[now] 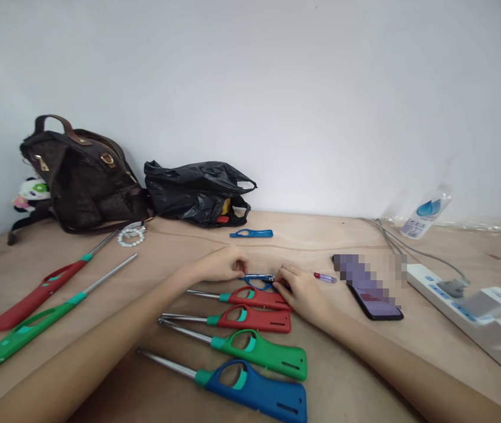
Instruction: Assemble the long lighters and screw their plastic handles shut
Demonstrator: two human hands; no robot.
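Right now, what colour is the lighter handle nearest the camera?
Blue, with a teal trigger; the lighter shows best in the head view.

Two bare forearms — no sleeves, rings or watch showing.

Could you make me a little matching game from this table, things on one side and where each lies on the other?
Things:
1. blue lighter
2. black plastic bag
3. phone
4. power strip

Places:
A. by the wall, beside the brown handbag
B. far right, with a cable plugged in
C. nearest the camera in the row of four
D. just right of the right hand

Pairs: 1-C, 2-A, 3-D, 4-B
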